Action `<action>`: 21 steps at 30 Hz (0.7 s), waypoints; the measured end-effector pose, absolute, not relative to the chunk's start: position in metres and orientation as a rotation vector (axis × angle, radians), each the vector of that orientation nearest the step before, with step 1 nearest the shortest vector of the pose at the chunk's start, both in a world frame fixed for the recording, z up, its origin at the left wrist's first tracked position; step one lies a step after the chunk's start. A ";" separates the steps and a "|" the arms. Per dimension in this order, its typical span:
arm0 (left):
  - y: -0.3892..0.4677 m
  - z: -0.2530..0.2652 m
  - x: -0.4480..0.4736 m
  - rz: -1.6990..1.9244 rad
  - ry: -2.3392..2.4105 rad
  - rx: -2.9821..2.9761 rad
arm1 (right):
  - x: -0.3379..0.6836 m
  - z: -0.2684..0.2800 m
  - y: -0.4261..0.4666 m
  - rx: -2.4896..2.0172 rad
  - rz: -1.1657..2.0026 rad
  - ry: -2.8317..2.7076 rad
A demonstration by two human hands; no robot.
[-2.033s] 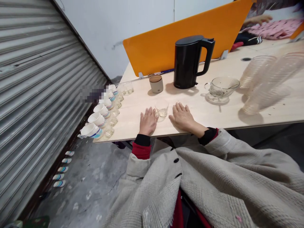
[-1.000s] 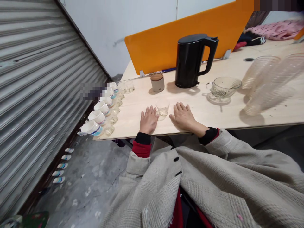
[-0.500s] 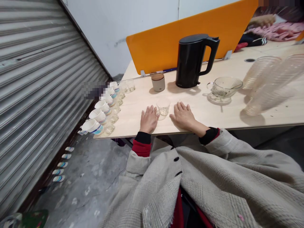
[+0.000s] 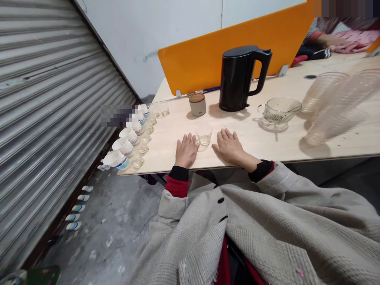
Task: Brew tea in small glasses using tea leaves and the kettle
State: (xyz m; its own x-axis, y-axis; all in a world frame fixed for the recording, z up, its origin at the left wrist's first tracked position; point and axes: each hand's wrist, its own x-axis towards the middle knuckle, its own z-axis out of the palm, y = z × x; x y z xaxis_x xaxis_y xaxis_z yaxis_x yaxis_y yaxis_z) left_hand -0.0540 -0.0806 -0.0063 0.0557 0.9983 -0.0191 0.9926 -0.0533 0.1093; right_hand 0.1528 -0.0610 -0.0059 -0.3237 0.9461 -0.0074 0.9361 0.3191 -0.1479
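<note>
My left hand (image 4: 187, 151) lies flat on the table (image 4: 172, 130), palm down, fingers stretched forward. Just to its right stands a clear plastic cup (image 4: 204, 136) with a little liquid and some dark specks at its bottom. Whether my left fingertips touch the cup I cannot tell. On the cup's other side my right hand (image 4: 228, 146) rests palm down with its fingers out and its thumb toward the cup, a small gap apart. Neither hand holds anything. Behind them are a small grey canister with a wooden lid (image 4: 197, 105) and a black electric kettle (image 4: 236, 79).
Paper cups (image 4: 116, 159) and several clear cups (image 4: 142, 149) line the left edge. A glass cup with tea leaves (image 4: 280, 111) stands right of the kettle. Stacked plastic cups (image 4: 326, 111) lie far right. An orange divider (image 4: 192, 63) runs behind; beyond it is another person's arm (image 4: 332, 40).
Both my hands and the cup stay where they were. The view has shifted slightly. Behind the divider, the other person's arm has moved.
</note>
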 end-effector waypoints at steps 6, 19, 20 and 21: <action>-0.081 -0.007 -0.054 0.109 2.094 2.204 | 0.153 -0.006 -0.061 -1.783 0.181 -2.482; -0.081 -0.007 -0.054 0.109 2.099 2.205 | 0.154 -0.010 -0.058 -1.759 0.170 -2.472; -0.081 -0.007 -0.054 0.108 2.097 2.205 | 0.154 -0.011 -0.058 -1.754 0.169 -2.469; -0.081 -0.006 -0.053 0.108 2.097 2.205 | 0.154 -0.011 -0.058 -1.752 0.170 -2.468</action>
